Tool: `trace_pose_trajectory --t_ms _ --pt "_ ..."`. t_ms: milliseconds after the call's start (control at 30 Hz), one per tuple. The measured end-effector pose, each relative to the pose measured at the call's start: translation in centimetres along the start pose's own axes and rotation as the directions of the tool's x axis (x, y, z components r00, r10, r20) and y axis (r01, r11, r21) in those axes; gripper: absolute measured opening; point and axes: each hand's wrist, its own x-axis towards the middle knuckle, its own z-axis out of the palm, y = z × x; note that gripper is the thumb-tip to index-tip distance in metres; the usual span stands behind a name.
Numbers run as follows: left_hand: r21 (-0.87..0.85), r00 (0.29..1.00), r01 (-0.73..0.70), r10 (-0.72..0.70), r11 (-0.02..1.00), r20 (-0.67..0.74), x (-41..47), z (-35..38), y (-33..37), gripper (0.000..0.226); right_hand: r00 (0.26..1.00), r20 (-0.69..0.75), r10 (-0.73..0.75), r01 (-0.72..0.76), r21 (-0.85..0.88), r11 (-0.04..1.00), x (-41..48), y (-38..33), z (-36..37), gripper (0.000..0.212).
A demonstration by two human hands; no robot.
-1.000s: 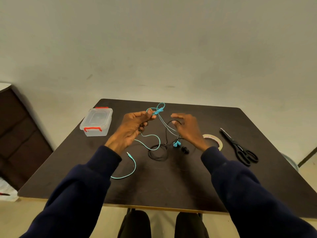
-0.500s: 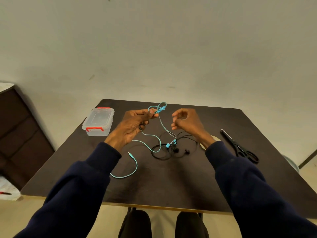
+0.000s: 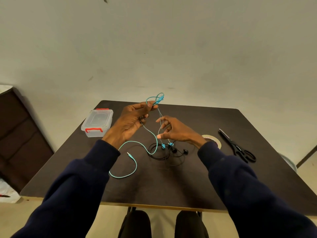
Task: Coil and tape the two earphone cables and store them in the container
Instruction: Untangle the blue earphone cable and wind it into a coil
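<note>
The left hand (image 3: 130, 121) was raised above the table (image 3: 171, 186), thumb and fingers curled tight round a small loop of the teal earphone cable (image 3: 136, 166). The rest trailed down to the tabletop (plug end lying free at the hand's six o'clock). The right hand (image 3: 178, 131) had its fingers half bent around the thin teal strands; whether it actually pinched them I could not tell. The black earphone cable (image 3: 164, 158) lay loosely tangled at its six o'clock. The lidded container (image 3: 97, 121) stood at the left hand's nine o'clock; the tape roll (image 3: 214, 140) and scissors (image 3: 238, 148) lay at the right hand's three o'clock.
</note>
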Motion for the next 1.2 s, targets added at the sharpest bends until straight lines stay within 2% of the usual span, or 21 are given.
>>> trace_pose_trajectory --t_ms 33,100,167,200,333,467,533,633,767,900,1067,1200 --pt "0.002 1.0 0.001 -0.001 1.0 0.009 -0.1 0.0 0.1 0.033 1.0 -0.004 0.0 0.0 -0.016 1.0 0.0 0.0 0.2 0.06" --pt "-0.001 1.0 0.003 -0.003 1.0 0.019 -0.3 0.0 0.3 0.032 1.0 0.007 -0.018 0.018 -0.046 0.999 -0.1 -0.1 0.4 0.04" --pt "0.003 1.0 0.011 -0.011 1.0 0.015 -0.4 -0.2 0.4 0.031 0.999 0.024 -0.026 0.026 -0.011 1.0 -0.3 -0.1 0.2 0.02" --pt "0.009 1.0 0.017 -0.017 1.0 0.005 -0.5 -0.4 0.4 0.031 0.999 0.02 -0.033 0.033 0.026 0.999 -0.4 -0.1 -0.1 0.017" --pt "-0.006 0.998 0.034 -0.035 0.999 -0.047 -0.5 -1.1 0.3 0.032 0.998 -0.032 -0.051 0.058 0.297 0.953 -0.7 -0.3 -2.0 0.021" --pt "-0.053 0.997 0.066 -0.068 0.996 -0.032 -0.5 -1.0 0.3 0.027 0.996 0.067 -0.05 0.019 0.406 0.914 -1.0 -1.0 -2.0 0.016" --pt "-0.067 0.997 0.081 -0.082 0.994 -0.014 -0.5 -0.7 0.4 0.025 0.992 0.114 -0.063 -0.004 0.509 0.861 -1.2 -1.0 -1.7 0.013" --pt "-0.051 0.997 0.077 -0.078 0.996 -0.013 -0.6 -0.7 0.5 0.024 0.996 0.052 -0.07 0.026 0.59 0.807 -1.5 -1.6 -1.6 0.019" --pt "0.006 0.995 0.051 -0.05 0.999 -0.089 -1.0 -1.1 0.6 0.033 0.979 -0.205 0.008 0.12 0.604 0.788 -1.8 -2.6 -2.8 0.02" --pt "0.098 0.981 0.071 -0.052 0.993 -0.188 -1.0 -1.9 0.6 0.024 0.921 -0.39 -0.022 0.228 0.49 0.841 -1.8 -3.8 -4.7 0.023" --pt "0.199 0.97 0.126 -0.079 0.972 -0.229 -1.3 -1.8 -0.1 0.032 0.888 -0.447 -0.108 0.267 0.31 0.913 -1.8 -5.0 -6.0 0.018" --pt "0.256 0.972 0.176 -0.127 0.951 -0.198 -1.6 -1.7 -0.7 0.043 0.931 -0.362 -0.04 0.121 0.206 0.971 -2.1 -5.4 -6.3 0.013"
